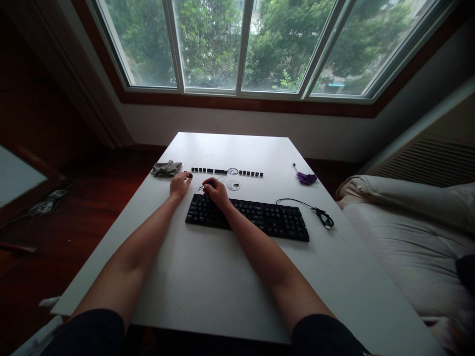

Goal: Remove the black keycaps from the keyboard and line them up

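A black keyboard (260,218) lies across the middle of a white table (208,277). My right hand (215,192) rests at the keyboard's far left corner, fingers curled round a thin wire tool (202,187). My left hand (179,185) sits just left of it on the table, fingers pinched on a small black keycap (190,175). Behind both hands runs a row of loose black keycaps (226,172).
A crumpled grey cloth (166,169) lies at the table's far left. A purple brush (306,177) is at the far right, and the keyboard's coiled cable (319,213) near it. Two small round clear pieces (233,185) sit behind the keyboard. A pale sofa (408,232) stands right.
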